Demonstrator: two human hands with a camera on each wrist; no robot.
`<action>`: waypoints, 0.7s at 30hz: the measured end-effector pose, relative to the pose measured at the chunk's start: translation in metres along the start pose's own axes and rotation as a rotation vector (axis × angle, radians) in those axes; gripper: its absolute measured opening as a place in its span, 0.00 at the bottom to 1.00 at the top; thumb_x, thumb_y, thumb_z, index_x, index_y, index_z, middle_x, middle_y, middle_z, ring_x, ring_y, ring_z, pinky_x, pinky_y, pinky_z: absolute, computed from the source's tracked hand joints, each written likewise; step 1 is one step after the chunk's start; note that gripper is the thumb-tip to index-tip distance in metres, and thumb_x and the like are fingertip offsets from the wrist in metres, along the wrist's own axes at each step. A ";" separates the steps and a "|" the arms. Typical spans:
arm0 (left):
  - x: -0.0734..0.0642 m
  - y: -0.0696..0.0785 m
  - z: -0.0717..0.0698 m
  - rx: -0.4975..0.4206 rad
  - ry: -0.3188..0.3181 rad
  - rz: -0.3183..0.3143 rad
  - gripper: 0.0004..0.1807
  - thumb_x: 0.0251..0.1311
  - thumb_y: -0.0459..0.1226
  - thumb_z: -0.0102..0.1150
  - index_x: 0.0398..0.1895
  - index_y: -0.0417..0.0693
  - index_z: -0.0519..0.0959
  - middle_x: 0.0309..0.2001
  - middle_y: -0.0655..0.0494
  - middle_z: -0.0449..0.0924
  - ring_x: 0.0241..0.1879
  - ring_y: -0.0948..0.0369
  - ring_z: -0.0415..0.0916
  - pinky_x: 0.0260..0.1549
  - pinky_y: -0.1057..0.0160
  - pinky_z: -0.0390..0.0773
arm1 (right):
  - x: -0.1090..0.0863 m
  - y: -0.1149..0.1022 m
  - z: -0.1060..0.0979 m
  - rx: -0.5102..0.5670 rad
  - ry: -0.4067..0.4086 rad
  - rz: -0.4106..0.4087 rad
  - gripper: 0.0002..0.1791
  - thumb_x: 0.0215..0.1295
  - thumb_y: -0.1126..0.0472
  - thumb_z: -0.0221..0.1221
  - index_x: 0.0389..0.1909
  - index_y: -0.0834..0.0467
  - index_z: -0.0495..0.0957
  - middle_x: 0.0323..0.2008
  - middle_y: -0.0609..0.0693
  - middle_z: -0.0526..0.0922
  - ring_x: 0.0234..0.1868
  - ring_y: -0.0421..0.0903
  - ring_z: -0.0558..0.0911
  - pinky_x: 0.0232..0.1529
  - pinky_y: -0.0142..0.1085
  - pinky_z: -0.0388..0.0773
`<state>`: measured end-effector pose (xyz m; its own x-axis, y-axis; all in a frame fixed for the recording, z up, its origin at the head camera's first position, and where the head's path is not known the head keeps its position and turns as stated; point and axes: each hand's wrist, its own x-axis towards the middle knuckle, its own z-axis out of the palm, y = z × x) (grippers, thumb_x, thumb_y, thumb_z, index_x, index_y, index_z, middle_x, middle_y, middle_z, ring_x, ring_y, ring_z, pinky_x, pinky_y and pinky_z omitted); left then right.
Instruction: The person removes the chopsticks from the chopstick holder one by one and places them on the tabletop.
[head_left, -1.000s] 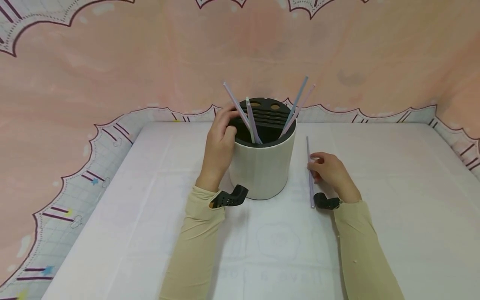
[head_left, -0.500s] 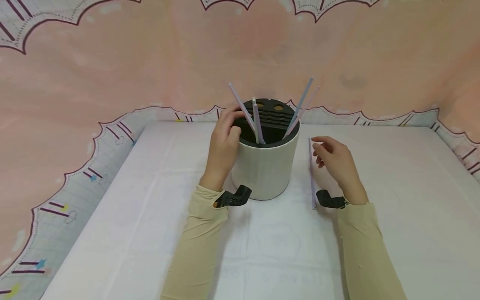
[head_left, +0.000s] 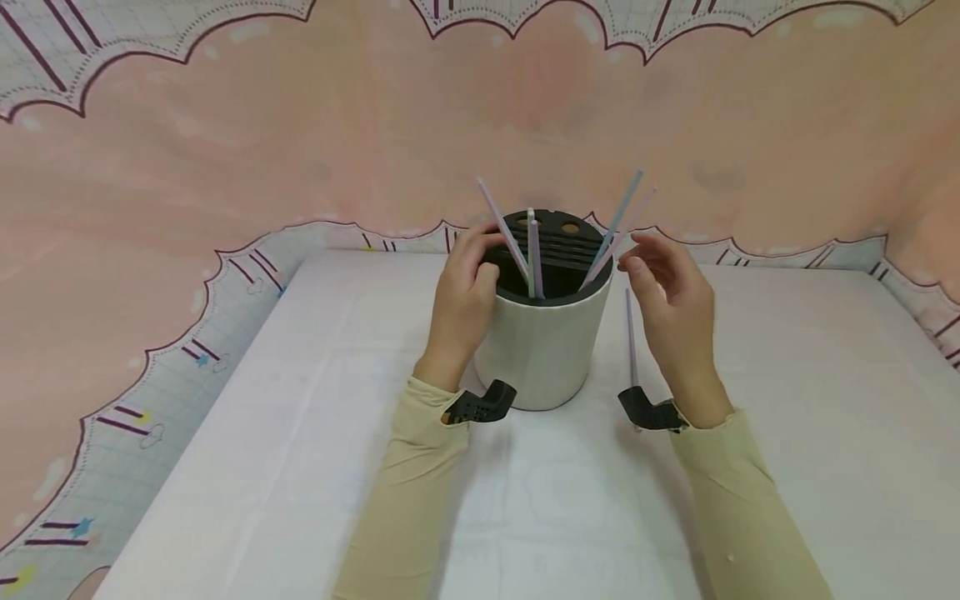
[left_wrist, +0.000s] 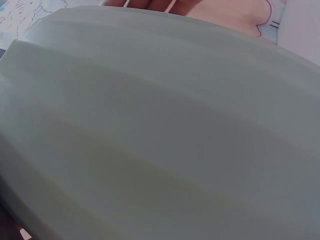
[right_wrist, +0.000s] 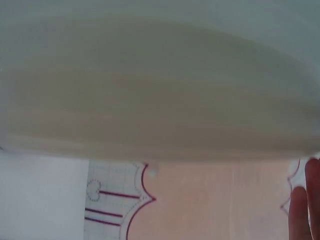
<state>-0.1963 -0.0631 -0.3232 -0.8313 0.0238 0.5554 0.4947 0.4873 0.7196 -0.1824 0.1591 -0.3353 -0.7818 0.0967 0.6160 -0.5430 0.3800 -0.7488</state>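
Gripping container (head_left: 543, 354) rim (head_left: 551, 303): left hand (head_left: 465, 304) fingers. Right hand (head_left: 678, 300) fingers loosely bent, seemingly empty, beside container. Probably stiff, light; hold opposite rim sides.

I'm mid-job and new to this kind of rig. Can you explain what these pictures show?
There's no robot: these are a person's bare hands. The wide picture comes from a camera on the head, looking forward and down. The two close ones come from the wrists; both are mostly filled by the pale wall of the container.

That container stands on a white table, with several thin sticks leaning in its dark top. A loose purple stick lies beside it.

The left hand grips the rim. The right hand is near the opposite side, with nothing visible in it; whether it touches the rim, I can't tell.
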 end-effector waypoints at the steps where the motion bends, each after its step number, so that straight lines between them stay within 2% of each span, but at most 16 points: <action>1: 0.000 0.000 0.000 0.000 -0.002 0.002 0.22 0.54 0.33 0.34 0.48 0.49 0.75 0.58 0.70 0.62 0.59 0.75 0.54 0.57 0.68 0.55 | -0.001 -0.001 0.002 0.016 0.005 -0.024 0.19 0.62 0.57 0.52 0.54 0.50 0.70 0.41 0.47 0.77 0.45 0.40 0.75 0.52 0.33 0.67; 5: -0.002 -0.001 0.003 -0.004 -0.011 0.019 0.21 0.54 0.33 0.34 0.48 0.49 0.75 0.58 0.69 0.63 0.60 0.74 0.54 0.57 0.67 0.56 | -0.008 -0.002 0.006 -0.037 -0.032 -0.069 0.27 0.61 0.58 0.52 0.62 0.47 0.60 0.51 0.46 0.74 0.56 0.40 0.69 0.58 0.38 0.59; 8: -0.004 -0.001 0.003 0.002 -0.005 0.024 0.22 0.54 0.33 0.33 0.48 0.49 0.75 0.58 0.69 0.63 0.59 0.74 0.54 0.57 0.67 0.56 | -0.012 -0.005 0.009 -0.074 -0.088 -0.099 0.30 0.62 0.59 0.52 0.65 0.45 0.56 0.54 0.43 0.73 0.59 0.39 0.65 0.60 0.42 0.55; 12: -0.006 -0.002 0.001 0.017 0.001 0.012 0.22 0.54 0.33 0.33 0.48 0.49 0.75 0.58 0.70 0.63 0.59 0.74 0.55 0.57 0.66 0.57 | -0.017 -0.026 0.016 -0.019 -0.127 -0.119 0.28 0.62 0.65 0.51 0.63 0.53 0.58 0.50 0.50 0.76 0.59 0.42 0.66 0.60 0.45 0.53; 16: -0.009 -0.002 -0.001 0.029 -0.003 0.012 0.22 0.54 0.33 0.33 0.48 0.49 0.75 0.58 0.69 0.63 0.59 0.74 0.55 0.57 0.66 0.57 | -0.025 -0.048 0.023 0.070 -0.108 -0.064 0.24 0.62 0.67 0.50 0.60 0.60 0.61 0.43 0.57 0.77 0.58 0.45 0.67 0.60 0.44 0.54; 21: -0.009 -0.002 -0.005 0.038 0.005 0.033 0.22 0.55 0.33 0.33 0.48 0.48 0.74 0.58 0.67 0.64 0.59 0.73 0.55 0.57 0.66 0.57 | -0.027 -0.056 0.029 0.067 -0.074 -0.030 0.14 0.62 0.65 0.51 0.47 0.64 0.72 0.40 0.55 0.77 0.54 0.43 0.69 0.56 0.42 0.60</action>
<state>-0.1886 -0.0689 -0.3270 -0.8131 0.0361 0.5810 0.5121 0.5191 0.6844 -0.1399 0.1087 -0.3165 -0.7839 0.0165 0.6207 -0.5841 0.3192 -0.7463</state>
